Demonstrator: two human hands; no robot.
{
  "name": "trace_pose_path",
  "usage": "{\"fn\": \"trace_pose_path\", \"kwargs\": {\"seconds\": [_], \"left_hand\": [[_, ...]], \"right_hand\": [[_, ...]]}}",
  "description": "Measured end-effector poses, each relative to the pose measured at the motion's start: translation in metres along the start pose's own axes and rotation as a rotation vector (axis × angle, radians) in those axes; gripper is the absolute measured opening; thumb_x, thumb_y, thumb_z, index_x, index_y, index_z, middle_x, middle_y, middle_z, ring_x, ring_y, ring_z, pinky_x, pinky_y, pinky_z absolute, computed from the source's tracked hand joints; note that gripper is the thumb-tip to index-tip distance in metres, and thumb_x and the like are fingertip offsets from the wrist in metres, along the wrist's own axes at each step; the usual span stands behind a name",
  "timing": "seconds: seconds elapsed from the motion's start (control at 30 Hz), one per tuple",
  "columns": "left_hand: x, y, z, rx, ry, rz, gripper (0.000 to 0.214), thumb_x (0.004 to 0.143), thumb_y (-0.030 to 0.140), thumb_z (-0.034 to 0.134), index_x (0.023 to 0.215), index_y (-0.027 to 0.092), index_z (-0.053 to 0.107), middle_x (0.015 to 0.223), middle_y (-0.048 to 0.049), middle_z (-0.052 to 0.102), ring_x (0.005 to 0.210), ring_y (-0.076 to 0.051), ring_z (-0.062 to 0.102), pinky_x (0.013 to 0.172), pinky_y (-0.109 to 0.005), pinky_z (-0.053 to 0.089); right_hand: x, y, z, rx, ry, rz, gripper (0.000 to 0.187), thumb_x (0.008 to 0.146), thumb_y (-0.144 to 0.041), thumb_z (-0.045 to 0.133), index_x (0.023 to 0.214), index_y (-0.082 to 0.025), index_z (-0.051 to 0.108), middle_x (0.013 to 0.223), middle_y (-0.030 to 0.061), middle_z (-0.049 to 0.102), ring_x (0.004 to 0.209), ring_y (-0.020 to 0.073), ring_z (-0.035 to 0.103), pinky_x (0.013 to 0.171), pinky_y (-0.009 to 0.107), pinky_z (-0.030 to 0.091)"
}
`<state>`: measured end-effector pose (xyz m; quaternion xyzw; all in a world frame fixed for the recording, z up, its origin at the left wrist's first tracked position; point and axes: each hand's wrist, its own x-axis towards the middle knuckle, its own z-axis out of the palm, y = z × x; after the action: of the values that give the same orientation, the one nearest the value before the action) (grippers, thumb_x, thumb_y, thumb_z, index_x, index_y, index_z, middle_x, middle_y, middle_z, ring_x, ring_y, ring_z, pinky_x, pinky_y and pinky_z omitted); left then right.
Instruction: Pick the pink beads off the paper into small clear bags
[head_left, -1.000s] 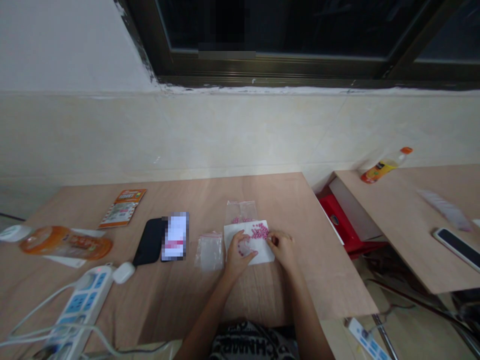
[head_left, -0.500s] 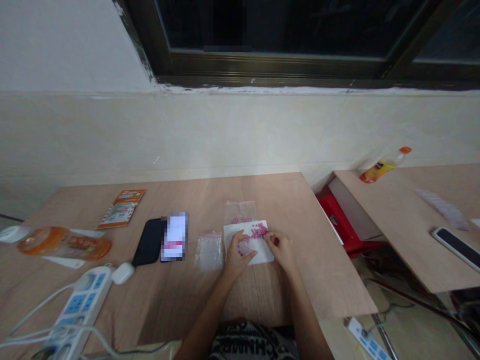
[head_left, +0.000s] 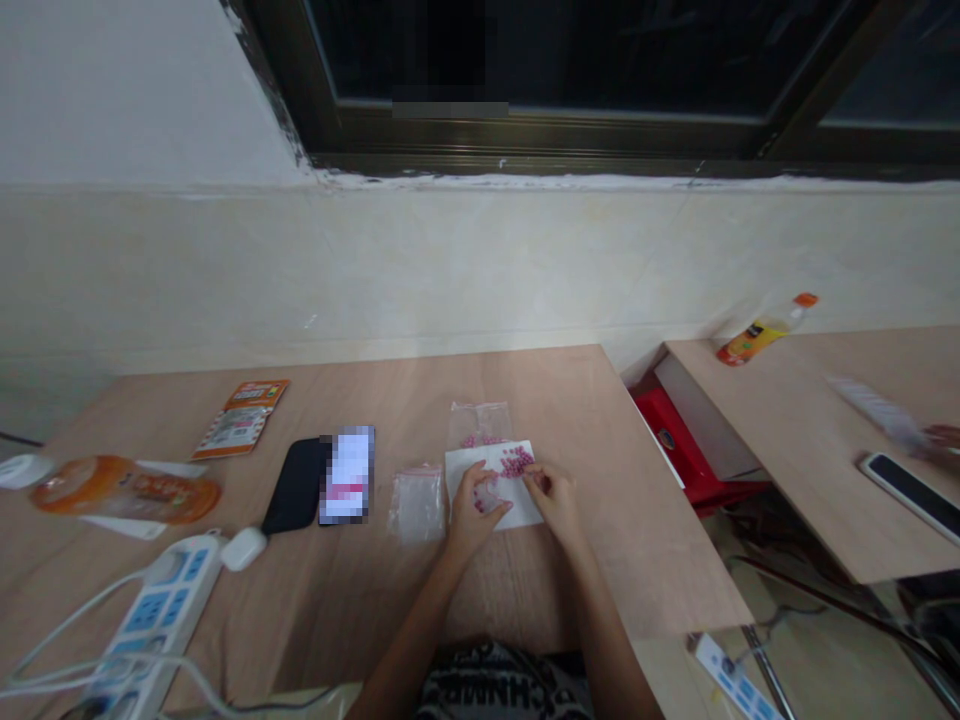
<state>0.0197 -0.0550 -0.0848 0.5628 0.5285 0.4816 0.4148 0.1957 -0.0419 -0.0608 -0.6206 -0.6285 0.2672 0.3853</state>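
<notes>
Table: surface is stretching between the right hand and the right edge. Pink beads: lying on a white sheet, mid-table. Left hand: thumb and fingers are curving well apart over the sheet. Right hand: fingers are bunching together at the beads; any hold cannot be told. Bag of beads: adjoining the sheet's far side. Clear bag: flanking the left hand. Orange packet, toward far left corner: print is blurring past reading.

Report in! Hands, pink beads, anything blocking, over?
Left hand open over white paper. Right hand at edge of pink beads, hold unclear. Clear bag left of paper, not blocking.
</notes>
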Motion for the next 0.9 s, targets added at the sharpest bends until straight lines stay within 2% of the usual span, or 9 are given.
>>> {"fn": "trace_pose_path", "kwargs": {"seconds": [0.13, 0.33, 0.73, 0.9], "left_hand": [[-0.0002, -0.0002, 0.0003, 0.004, -0.003, -0.026, 0.073, 0.061, 0.021, 0.079, 0.125, 0.023, 0.045, 0.109, -0.0062, 0.067, 0.106, -0.023, 0.062, 0.097, -0.045, 0.046], [-0.0001, 0.0028, -0.0007, -0.005, 0.002, -0.034, 0.073, 0.06, 0.02, 0.08, 0.124, 0.024, 0.046, 0.108, -0.0058, 0.067, 0.104, -0.023, 0.063, 0.098, -0.045, 0.046], [0.0, 0.0025, -0.0015, -0.001, -0.009, -0.015, 0.075, 0.061, 0.02, 0.08, 0.126, 0.023, 0.044, 0.108, -0.0064, 0.067, 0.106, -0.023, 0.063, 0.098, -0.045, 0.046], [0.0, 0.0034, -0.002, -0.013, -0.01, -0.03, 0.075, 0.061, 0.022, 0.08, 0.126, 0.023, 0.043, 0.107, -0.006, 0.067, 0.107, -0.023, 0.062, 0.099, -0.046, 0.045]], "right_hand": [[0.0003, 0.0087, -0.0074, -0.186, 0.019, 0.054, 0.029, 0.085, -0.04, 0.053, 0.086, -0.019, 0.072, 0.068, 0.0023, 0.064, 0.069, 0.0174, 0.058, 0.07, 0.028, 0.038], [-0.002, 0.0055, -0.0068, -0.321, -0.021, 0.074, 0.027, 0.087, -0.039, 0.052, 0.092, -0.022, 0.072, 0.079, 0.0031, 0.069, 0.08, 0.0191, 0.06, 0.076, 0.03, 0.033], [-0.0026, 0.0046, -0.0037, -0.331, -0.028, 0.069, 0.022, 0.085, -0.036, 0.054, 0.084, -0.022, 0.07, 0.075, 0.0015, 0.067, 0.076, 0.0179, 0.058, 0.074, 0.029, 0.03], [-0.0033, 0.0006, -0.001, -0.329, -0.074, 0.043, 0.022, 0.085, -0.036, 0.054, 0.084, -0.022, 0.07, 0.075, 0.002, 0.066, 0.077, 0.0184, 0.058, 0.074, 0.03, 0.03]]}}
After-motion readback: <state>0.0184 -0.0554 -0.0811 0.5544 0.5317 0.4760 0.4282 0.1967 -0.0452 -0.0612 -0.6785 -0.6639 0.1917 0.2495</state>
